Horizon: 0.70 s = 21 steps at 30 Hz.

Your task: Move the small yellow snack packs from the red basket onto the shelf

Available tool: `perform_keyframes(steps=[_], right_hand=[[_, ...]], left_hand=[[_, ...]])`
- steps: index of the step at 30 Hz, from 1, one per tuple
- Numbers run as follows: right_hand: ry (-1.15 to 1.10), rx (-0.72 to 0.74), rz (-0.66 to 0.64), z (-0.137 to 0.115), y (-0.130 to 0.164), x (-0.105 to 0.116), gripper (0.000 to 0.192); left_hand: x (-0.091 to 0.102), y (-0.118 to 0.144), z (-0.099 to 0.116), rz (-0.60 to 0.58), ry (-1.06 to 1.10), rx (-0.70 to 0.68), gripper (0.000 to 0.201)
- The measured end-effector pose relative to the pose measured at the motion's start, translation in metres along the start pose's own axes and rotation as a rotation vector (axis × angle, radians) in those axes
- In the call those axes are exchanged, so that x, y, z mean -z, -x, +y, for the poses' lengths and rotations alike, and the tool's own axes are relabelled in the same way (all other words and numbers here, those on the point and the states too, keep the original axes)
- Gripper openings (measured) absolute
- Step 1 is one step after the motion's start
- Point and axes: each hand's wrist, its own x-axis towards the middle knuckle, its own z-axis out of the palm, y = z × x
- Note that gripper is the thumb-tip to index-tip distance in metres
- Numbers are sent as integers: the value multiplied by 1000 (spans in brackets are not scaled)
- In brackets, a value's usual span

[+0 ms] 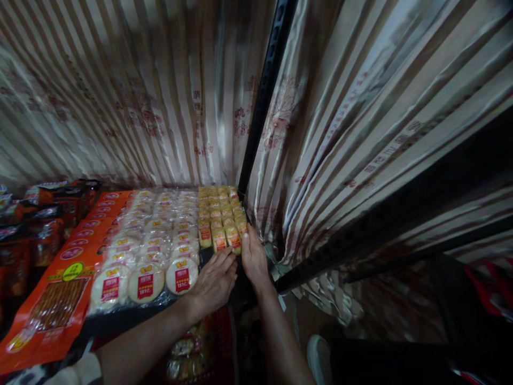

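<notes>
Small yellow wrapped snack packs (216, 216) stand in tight rows at the right end of a dark shelf (132, 315). My left hand (216, 275) lies against the front of the nearest packs, its fingers stretched out. Along the right side of the same rows rests my right hand (254, 259), fingers extended and touching the outermost packs. Neither hand is wrapped around a pack. Just left of the yellow rows are round white rice crackers (145, 282) in clear wrappers with red labels, set in three columns.
Orange snack bags (60, 294) lie overlapped left of the crackers, with darker bags (48, 230) beyond. A black upright post (260, 101) rises at the shelf's back right corner. Striped cloth (168, 107) hangs behind. More packages (186, 355) sit below the shelf.
</notes>
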Motion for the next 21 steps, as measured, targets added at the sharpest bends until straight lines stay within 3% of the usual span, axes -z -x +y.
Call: perform_keyframes(steps=[4, 13, 21], right_hand=[[22, 18, 2, 0, 1, -1, 60], [46, 31, -5, 0, 3, 0, 57], [44, -10, -11, -4, 2, 0, 65]], left_hand=[[-7, 3, 4, 37, -16, 15, 30], [-2, 2, 13, -38, -53, 72, 31], [-7, 4, 14, -35, -34, 74, 36]])
